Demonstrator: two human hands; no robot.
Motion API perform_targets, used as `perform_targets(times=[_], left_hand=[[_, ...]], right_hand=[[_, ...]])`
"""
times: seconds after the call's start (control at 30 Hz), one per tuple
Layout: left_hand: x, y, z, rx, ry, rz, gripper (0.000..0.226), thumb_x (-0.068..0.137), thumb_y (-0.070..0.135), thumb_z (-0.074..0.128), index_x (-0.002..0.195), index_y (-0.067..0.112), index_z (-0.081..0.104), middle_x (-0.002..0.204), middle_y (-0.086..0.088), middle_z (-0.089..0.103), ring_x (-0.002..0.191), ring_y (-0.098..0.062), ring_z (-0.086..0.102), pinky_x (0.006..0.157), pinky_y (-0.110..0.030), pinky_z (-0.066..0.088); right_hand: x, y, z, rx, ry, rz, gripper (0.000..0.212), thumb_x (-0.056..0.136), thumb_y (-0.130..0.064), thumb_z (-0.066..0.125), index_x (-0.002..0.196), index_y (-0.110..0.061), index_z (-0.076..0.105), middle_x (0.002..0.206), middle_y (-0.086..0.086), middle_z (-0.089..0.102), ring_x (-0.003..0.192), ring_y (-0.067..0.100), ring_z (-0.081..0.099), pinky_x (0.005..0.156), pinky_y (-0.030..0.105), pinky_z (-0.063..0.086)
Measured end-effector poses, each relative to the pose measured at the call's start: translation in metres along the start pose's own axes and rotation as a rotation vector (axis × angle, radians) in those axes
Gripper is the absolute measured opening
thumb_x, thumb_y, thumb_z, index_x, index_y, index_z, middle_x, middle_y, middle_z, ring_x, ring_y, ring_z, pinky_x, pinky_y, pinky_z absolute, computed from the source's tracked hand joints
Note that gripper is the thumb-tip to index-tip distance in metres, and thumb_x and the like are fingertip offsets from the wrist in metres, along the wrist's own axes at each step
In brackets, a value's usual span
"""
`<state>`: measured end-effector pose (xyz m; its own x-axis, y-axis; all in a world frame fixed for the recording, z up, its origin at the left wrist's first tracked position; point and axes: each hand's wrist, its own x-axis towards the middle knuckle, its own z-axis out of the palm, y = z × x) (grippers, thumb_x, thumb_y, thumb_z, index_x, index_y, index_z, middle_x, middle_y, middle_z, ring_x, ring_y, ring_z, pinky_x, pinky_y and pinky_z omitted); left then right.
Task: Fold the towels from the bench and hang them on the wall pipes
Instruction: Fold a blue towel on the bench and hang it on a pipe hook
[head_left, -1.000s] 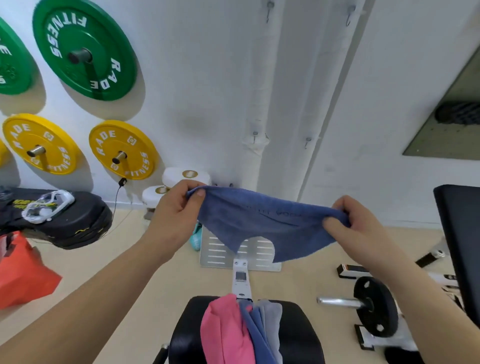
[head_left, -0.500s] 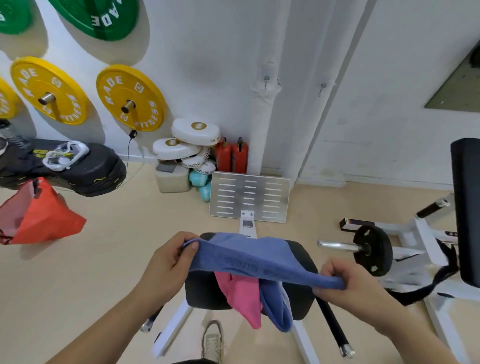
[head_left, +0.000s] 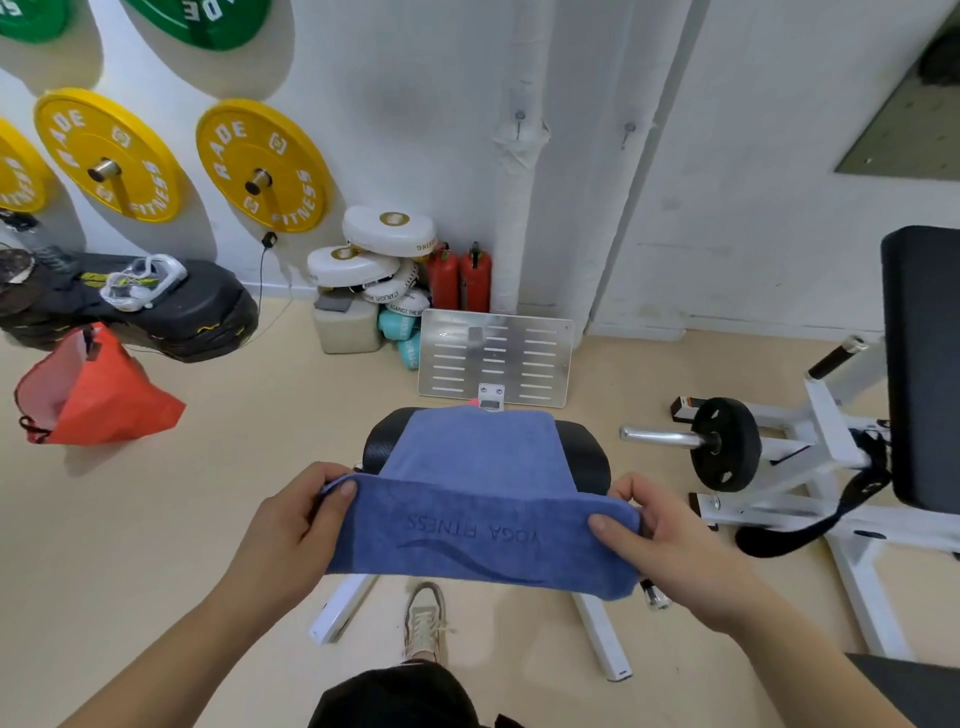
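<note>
Floor (head_left: 182, 519) left of bench (head_left: 584, 452) open — weight machine (head_left: 826, 415) crowds right.

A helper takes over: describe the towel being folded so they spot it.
Find the black bench pad mid-floor. The blue towel lies over it, near edge held by the left hand and right hand. It alone bears inverted YOGA FITNESS lettering.

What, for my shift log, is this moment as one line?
left hand: grips blue towel left end | right hand: grips its right end | far half: draped over bench | hung: no
</note>
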<state>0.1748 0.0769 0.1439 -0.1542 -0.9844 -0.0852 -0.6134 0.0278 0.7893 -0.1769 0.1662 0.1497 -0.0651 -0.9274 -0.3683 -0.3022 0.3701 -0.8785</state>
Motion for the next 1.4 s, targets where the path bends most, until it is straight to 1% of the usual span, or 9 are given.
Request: perform_targets(times=[0.17,0.27,0.4,0.57,0.73,0.83,1.03,1.23,1.4], left_hand=[[0.011,-0.016,0.007,-0.003,-0.042,-0.060,0.020,0.104,0.023,0.050,0.094,0.028,0.066,0.086,0.007,0.070,0.082,-0.012,0.063,0.070,-0.031,0.049],[0.041,-0.025,0.017,0.021,-0.092,-0.084,0.020,0.104,0.025,0.049,0.093,0.028,0.065,0.083,0.008,0.070,0.079,-0.011,0.063,0.070,-0.034,0.050],[0.101,-0.029,0.034,0.034,-0.153,-0.097,0.021,0.104,0.026,0.048,0.094,0.029,0.066,0.080,0.015,0.069,0.075,-0.002,0.062,0.065,-0.025,0.046],[0.201,-0.049,0.061,0.092,-0.213,-0.138,0.019,0.103,0.027,0.049,0.093,0.029,0.064,0.082,0.010,0.071,0.082,-0.008,0.064,0.073,-0.030,0.051],[0.286,-0.073,0.089,0.142,-0.295,-0.203,0.018,0.102,0.026,0.050,0.092,0.027,0.065,0.082,0.012,0.069,0.082,-0.006,0.062,0.070,-0.022,0.045],[0.328,-0.091,0.109,0.187,-0.376,-0.240,0.018,0.101,0.026,0.052,0.088,0.029,0.063,0.082,0.011,0.069,0.081,-0.009,0.062,0.070,-0.023,0.046],[0.386,-0.127,0.147,0.280,-0.458,-0.346,0.028,0.102,0.025,0.049,0.074,0.026,0.052,0.072,0.006,0.060,0.068,-0.010,0.053,0.060,-0.023,0.039],[0.400,-0.161,0.170,0.420,-0.679,-0.359,0.014,0.095,0.029,0.054,0.084,0.026,0.061,0.084,0.007,0.065,0.082,-0.017,0.062,0.076,-0.034,0.054],[0.407,-0.169,0.178,0.451,-0.791,-0.272,0.010,0.091,0.032,0.059,0.081,0.034,0.059,0.099,0.010,0.069,0.104,-0.013,0.065,0.083,-0.033,0.054]], right_hand=[[0.007,0.009,0.014,0.025,0.066,0.119,0.014,0.100,-0.025,0.064,0.098,-0.012,0.059,0.080,0.008,0.066,0.061,0.006,0.056,0.049,0.013,0.045],[0.031,0.016,0.021,0.120,0.135,0.238,0.015,0.103,-0.030,0.057,0.103,-0.016,0.061,0.099,0.013,0.072,0.088,0.025,0.072,0.063,0.036,0.064],[0.084,0.022,0.019,0.109,0.301,0.246,0.011,0.103,-0.028,0.056,0.100,-0.019,0.062,0.093,0.009,0.073,0.092,0.032,0.071,0.082,0.058,0.061],[0.169,0.023,0.008,0.117,0.373,0.296,0.009,0.099,-0.024,0.062,0.092,-0.027,0.066,0.080,0.001,0.074,0.085,0.028,0.070,0.070,0.046,0.059],[0.256,0.028,0.000,0.048,0.411,0.326,0.008,0.098,-0.020,0.064,0.091,-0.023,0.066,0.081,-0.001,0.075,0.085,0.022,0.071,0.073,0.032,0.053],[0.301,0.041,-0.001,-0.032,0.361,0.371,0.007,0.098,-0.025,0.062,0.092,-0.023,0.066,0.083,-0.001,0.075,0.085,0.020,0.069,0.079,0.037,0.056],[0.372,0.072,0.000,-0.175,0.301,0.480,0.010,0.099,-0.018,0.057,0.091,-0.020,0.063,0.082,0.003,0.068,0.079,0.021,0.063,0.067,0.032,0.048],[0.406,0.104,0.002,-0.391,0.089,0.587,0.009,0.098,-0.021,0.055,0.095,-0.017,0.063,0.082,0.001,0.067,0.074,0.015,0.058,0.068,0.030,0.047],[0.418,0.118,0.001,-0.393,-0.007,0.617,0.010,0.094,-0.019,0.063,0.094,-0.010,0.067,0.104,0.008,0.070,0.105,0.029,0.065,0.075,0.032,0.044]])
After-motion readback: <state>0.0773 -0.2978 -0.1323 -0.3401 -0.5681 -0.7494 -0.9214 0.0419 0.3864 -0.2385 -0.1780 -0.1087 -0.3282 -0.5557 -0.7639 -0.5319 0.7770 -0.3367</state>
